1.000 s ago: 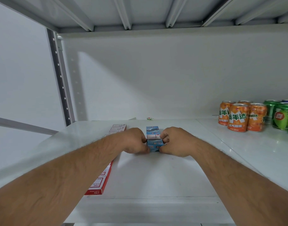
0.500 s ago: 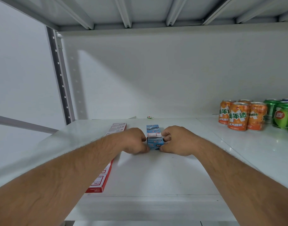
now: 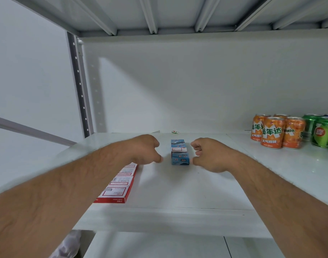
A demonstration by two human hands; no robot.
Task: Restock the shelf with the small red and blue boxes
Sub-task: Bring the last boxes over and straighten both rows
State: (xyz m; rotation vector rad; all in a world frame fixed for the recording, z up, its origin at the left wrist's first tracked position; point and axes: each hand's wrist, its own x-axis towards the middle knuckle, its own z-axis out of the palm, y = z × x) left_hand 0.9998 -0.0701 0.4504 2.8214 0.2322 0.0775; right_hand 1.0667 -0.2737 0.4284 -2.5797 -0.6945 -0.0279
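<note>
A short row of small blue boxes [image 3: 179, 152] lies on the white shelf [image 3: 178, 190], running from front to back near the middle. A row of small red boxes [image 3: 120, 181] lies to its left, partly hidden under my left forearm. My left hand [image 3: 144, 149] hovers just left of the blue boxes with fingers loosely curled, holding nothing. My right hand [image 3: 206, 155] sits just right of the blue boxes, fingers loosely curled, its thumb tip close to the front box; I cannot tell if it touches.
Orange soda cans [image 3: 276, 132] and green cans [image 3: 321, 131] stand at the back right of the shelf. A grey perforated upright [image 3: 78, 84] rises at the back left. The shelf above [image 3: 159, 13] hangs overhead. A small scrap [image 3: 175, 132] lies by the back wall.
Both hands held the blue boxes between them; now they have let go and drawn apart, the left to the left and the right to the right. The blue boxes stay on the shelf.
</note>
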